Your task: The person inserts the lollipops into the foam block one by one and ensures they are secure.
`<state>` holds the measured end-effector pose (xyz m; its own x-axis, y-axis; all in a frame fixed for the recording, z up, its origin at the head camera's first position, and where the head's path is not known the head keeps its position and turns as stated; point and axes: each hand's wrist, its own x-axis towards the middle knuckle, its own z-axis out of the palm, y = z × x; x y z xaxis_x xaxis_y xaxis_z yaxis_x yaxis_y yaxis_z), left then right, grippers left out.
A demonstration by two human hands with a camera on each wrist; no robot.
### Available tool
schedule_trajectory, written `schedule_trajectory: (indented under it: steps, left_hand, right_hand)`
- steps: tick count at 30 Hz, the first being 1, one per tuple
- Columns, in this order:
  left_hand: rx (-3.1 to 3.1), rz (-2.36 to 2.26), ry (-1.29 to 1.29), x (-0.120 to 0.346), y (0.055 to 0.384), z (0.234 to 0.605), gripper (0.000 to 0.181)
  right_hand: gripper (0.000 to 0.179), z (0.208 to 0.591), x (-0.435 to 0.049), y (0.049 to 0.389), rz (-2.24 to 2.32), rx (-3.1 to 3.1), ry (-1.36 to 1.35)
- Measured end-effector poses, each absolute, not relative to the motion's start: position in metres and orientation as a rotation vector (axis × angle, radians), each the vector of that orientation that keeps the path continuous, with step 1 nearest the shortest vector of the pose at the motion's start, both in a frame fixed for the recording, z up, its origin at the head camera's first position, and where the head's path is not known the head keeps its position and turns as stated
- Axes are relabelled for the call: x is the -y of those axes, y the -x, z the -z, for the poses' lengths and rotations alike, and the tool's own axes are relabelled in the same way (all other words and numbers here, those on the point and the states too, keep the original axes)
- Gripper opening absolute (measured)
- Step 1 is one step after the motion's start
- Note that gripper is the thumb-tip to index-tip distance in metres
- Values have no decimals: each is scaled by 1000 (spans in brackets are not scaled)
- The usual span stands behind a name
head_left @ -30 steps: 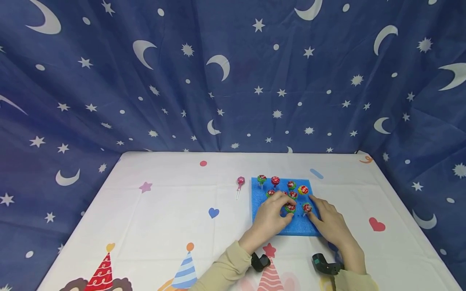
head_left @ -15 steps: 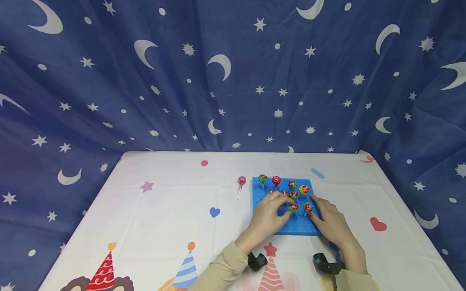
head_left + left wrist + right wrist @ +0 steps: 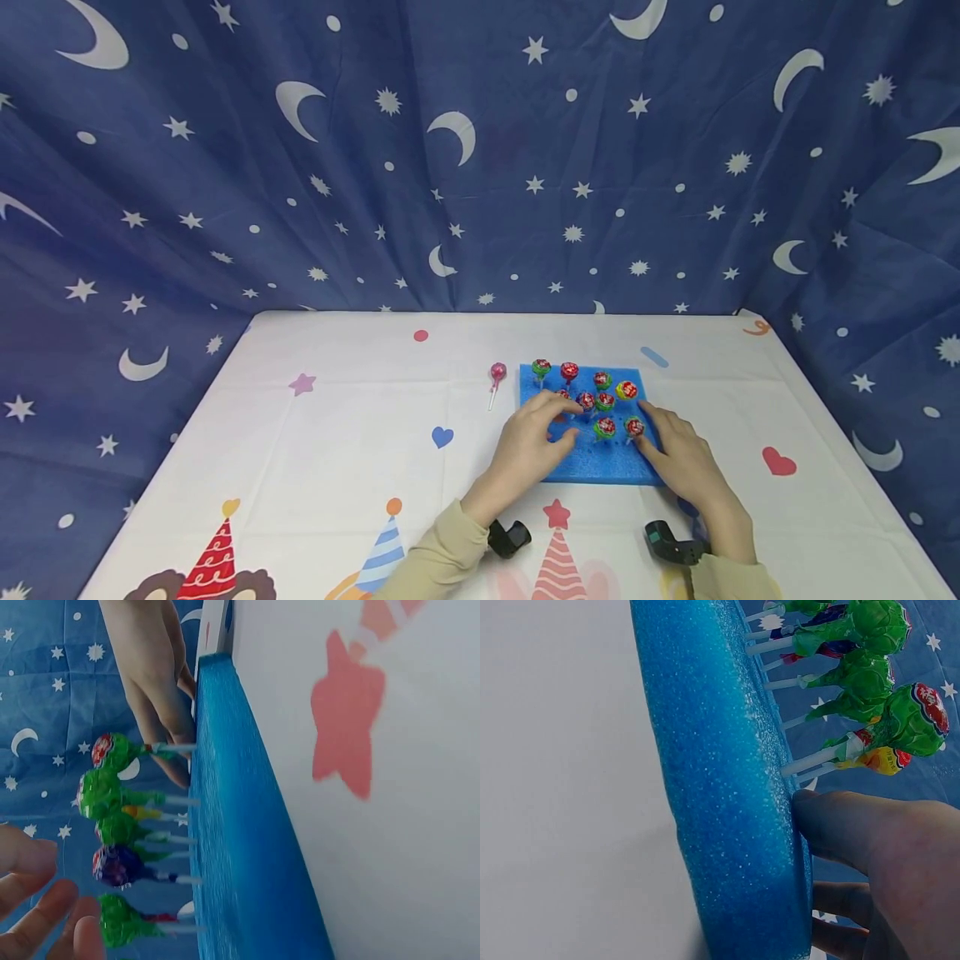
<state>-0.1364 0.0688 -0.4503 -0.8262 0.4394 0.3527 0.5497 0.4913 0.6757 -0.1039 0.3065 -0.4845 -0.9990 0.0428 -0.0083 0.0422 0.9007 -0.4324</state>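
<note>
A blue foam block (image 3: 600, 471) lies on the table with several wrapped lollipops standing in it by their sticks. Over its left part hovers my left hand (image 3: 528, 442), fingers bent loosely and nothing between thumb and fingertips. Just right of that hand are a purple lollipop (image 3: 118, 865) and a front-row green lollipop (image 3: 604, 428). My right hand (image 3: 682, 454) rests along the block's right edge; in the right wrist view its thumb (image 3: 840, 825) touches the block's top edge, near a green-and-red lollipop (image 3: 915, 724). The left hand partly covers the block's left side.
A pink lollipop (image 3: 498, 372) lies on the table left of the block. The white tablecloth (image 3: 360, 450) has printed party hats and shapes. Behind it hangs a blue curtain (image 3: 495, 233) with moons and stars. A black wrist camera (image 3: 510, 539) sits below the left hand.
My left hand has drawn back to the left from the front-row green lollipop, which stands upright in the foam, slightly further right than before. The right hand has stayed in place.
</note>
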Motion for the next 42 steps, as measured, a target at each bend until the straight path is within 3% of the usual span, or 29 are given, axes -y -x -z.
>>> schedule_trajectory:
  steps: [16, 42]
  left_hand:
    - [2561, 1430, 789, -39, 156, 457, 24]
    - [2682, 1274, 678, -5, 223, 455, 25]
  right_hand:
    - [60, 487, -308, 105, -682, 3061, 56]
    - [60, 487, -307, 105, -675, 3057, 73]
